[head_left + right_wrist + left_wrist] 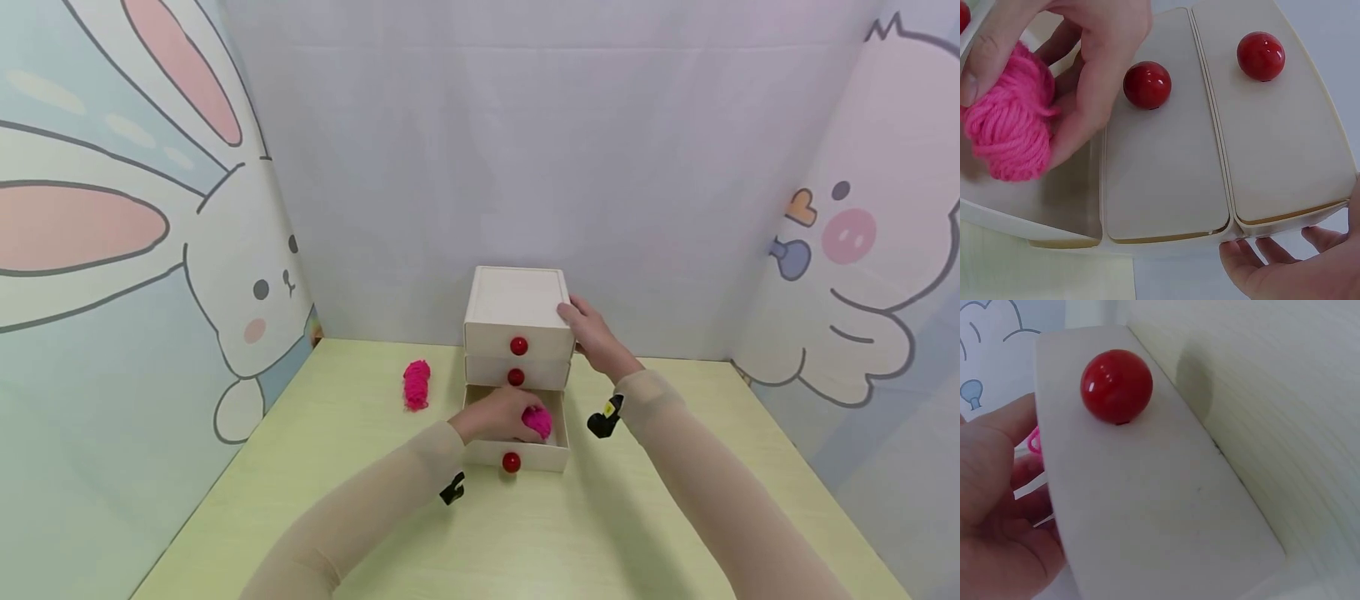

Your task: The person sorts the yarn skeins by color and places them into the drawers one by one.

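My left hand [501,414] grips a bundle of bright pink yarn [537,422] inside the pulled-out bottom drawer [542,457] of a small white cabinet [519,296]. In the right wrist view, the thumb and fingers curl around the yarn [1013,119]. My right hand [595,336] rests against the cabinet's right side, its fingers [1270,249] touching the wall. The left wrist view shows the drawer's front with a red round knob [1116,386]; the yarn is mostly hidden behind it.
A second pink yarn bundle [416,385] lies on the pale yellow table [360,467], left of the cabinet. The upper two drawers, with red knobs [519,346], are closed. A grey-white curtain [517,150] hangs behind, with cartoon-printed panels on both sides.
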Demonstrator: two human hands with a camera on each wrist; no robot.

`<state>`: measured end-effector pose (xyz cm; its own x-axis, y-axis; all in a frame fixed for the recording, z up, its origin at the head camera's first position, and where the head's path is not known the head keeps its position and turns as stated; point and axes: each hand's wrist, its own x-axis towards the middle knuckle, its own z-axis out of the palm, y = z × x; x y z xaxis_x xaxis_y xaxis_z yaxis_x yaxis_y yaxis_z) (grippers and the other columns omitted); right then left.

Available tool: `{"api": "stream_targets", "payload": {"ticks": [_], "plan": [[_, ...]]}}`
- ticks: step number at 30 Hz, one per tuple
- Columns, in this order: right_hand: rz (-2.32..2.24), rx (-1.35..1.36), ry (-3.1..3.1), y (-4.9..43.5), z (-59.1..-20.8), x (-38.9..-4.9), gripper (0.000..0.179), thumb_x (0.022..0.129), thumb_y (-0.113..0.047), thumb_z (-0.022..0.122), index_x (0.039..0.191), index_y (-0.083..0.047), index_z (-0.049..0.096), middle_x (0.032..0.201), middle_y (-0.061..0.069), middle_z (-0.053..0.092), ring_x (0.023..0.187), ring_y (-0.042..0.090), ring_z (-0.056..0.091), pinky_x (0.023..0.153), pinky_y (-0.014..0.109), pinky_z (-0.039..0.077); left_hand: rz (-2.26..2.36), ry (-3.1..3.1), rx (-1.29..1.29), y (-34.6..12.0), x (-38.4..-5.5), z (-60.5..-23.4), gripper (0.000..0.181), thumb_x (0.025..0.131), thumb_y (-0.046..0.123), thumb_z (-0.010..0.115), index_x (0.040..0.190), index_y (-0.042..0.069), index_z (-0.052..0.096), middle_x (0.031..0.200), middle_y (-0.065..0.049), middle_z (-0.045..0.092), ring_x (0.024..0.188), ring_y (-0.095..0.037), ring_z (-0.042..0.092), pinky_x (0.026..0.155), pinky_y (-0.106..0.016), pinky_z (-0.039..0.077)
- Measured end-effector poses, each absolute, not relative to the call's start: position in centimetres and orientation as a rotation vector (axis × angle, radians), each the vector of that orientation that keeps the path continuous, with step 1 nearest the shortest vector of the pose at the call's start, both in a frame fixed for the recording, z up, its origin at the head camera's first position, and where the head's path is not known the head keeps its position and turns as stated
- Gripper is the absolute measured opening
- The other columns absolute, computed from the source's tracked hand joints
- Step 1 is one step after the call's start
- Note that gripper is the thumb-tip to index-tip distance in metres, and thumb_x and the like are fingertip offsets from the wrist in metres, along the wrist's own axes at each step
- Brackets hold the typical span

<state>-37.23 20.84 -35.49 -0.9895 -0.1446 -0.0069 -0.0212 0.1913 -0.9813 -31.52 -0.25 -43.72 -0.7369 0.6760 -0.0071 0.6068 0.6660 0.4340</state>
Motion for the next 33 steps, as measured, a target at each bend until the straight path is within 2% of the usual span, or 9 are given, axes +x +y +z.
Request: {"api": "stream_targets", "payload": {"ticks": [8,16,25,28,33], "plan": [[-1.928,-0.170,2.348,20.7,-35.4,-37.1,0.066,0.115,-0.041,0.039,0.173,-0.019,0.014,0.173,0.019,0.025,0.157,0.039,0.030,0.127,0.062,0.026,0.581,2.716,1.057,0.7,-32.0,-45.1,0.027,0.095,0.030,0.082,0.120,0.022,0.075,0.102,0.014,0.071,0.092,-0.002,0.061,0.087,-0.020,0.053],[-1.907,-0.191,2.365,20.7,-35.4,-37.0,0.066,0.115,-0.041,0.038,0.173,-0.020,0.013,0.174,0.018,0.022,0.158,0.040,0.028,0.127,0.063,0.024,0.573,2.698,1.044,0.4,-31.7,-44.9,0.037,0.097,0.031,0.081,0.131,0.023,0.073,0.117,0.010,0.073,0.102,-0.006,0.062,0.092,-0.024,0.054],[-1.884,-0.173,2.378,20.8,-35.5,-37.1,0.066,0.115,-0.042,0.038,0.173,-0.021,0.013,0.174,0.018,0.023,0.157,0.041,0.029,0.126,0.065,0.025,0.582,2.727,0.995,-2.7,-30.2,-41.6,0.050,0.097,0.038,0.079,0.143,0.020,0.068,0.138,0.001,0.069,0.117,-0.019,0.063,0.097,-0.034,0.056],[-1.881,-0.172,2.379,20.8,-35.3,-37.1,0.066,0.115,-0.041,0.038,0.173,-0.020,0.013,0.174,0.018,0.022,0.158,0.041,0.028,0.126,0.065,0.025,0.631,2.725,1.038,-4.6,-29.9,-40.2,0.048,0.099,0.035,0.078,0.142,0.017,0.068,0.138,-0.003,0.069,0.120,-0.025,0.064,0.098,-0.038,0.056],[-1.879,-0.184,2.382,20.8,-35.2,-37.1,0.065,0.116,-0.040,0.037,0.173,-0.020,0.014,0.174,0.018,0.023,0.157,0.041,0.029,0.126,0.065,0.025,0.741,2.746,1.001,-8.3,-29.9,-38.1,0.044,0.099,0.030,0.078,0.139,0.013,0.070,0.134,-0.003,0.071,0.121,-0.028,0.066,0.098,-0.043,0.058]]}}
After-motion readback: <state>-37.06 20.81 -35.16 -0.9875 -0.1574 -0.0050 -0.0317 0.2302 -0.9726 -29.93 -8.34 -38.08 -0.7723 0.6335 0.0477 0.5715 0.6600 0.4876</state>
